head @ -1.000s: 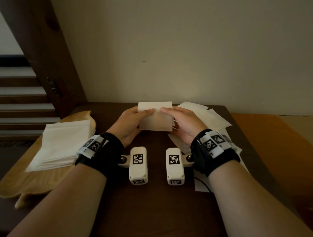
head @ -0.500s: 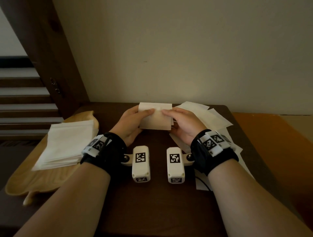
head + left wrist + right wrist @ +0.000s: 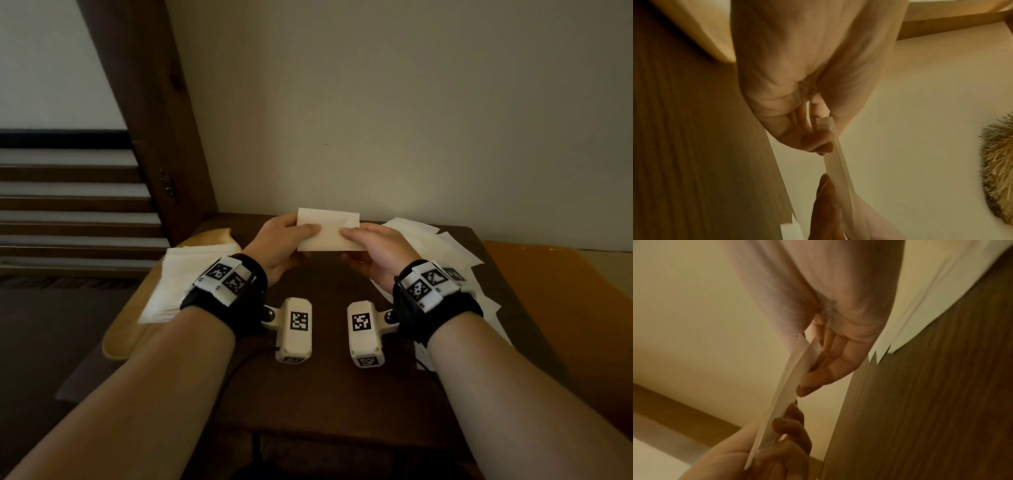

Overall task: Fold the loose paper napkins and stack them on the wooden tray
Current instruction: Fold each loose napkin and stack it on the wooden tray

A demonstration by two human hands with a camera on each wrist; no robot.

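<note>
Dark wooden table [image 3: 325, 394] lies below my hands. Above it I hold a folded napkin [image 3: 327, 230], left hand [image 3: 278, 246] and right hand [image 3: 375, 251] pinching its ends. Folded stack [image 3: 181, 274] sits on the wooden tray [image 3: 123, 337] left; loose napkins [image 3: 442, 248] right.

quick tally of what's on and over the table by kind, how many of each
Folded napkin held in the air: 1
Hands holding it, left hand and right hand: 2
Stack of folded napkins: 1 (sheets too close to count)
Pile of loose napkins: 1 (sheets overlap, cannot count)
Wooden tray: 1
White tagged wrist cameras: 2
Total: 8
</note>
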